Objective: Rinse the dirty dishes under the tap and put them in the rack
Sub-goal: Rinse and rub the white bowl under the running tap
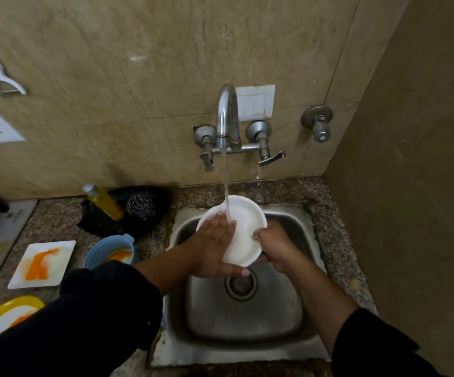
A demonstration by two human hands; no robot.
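Note:
A white bowl (243,227) is held tilted over the steel sink (247,317), under the water running from the wall tap (227,115). My right hand (273,244) grips the bowl's right rim. My left hand (215,240) lies flat with fingers spread inside the bowl, and the stream falls on its fingers. On the counter to the left wait a white square plate (42,263) smeared orange, a blue bowl (111,251) with orange residue and a yellow-rimmed plate (5,317). No rack is in view.
A yellow soap bottle (103,201) and a steel scrubber (140,206) sit on a black tray behind the blue bowl. A brown wall (411,186) closes the right side. A second tap valve (319,123) sticks out of the tiled wall.

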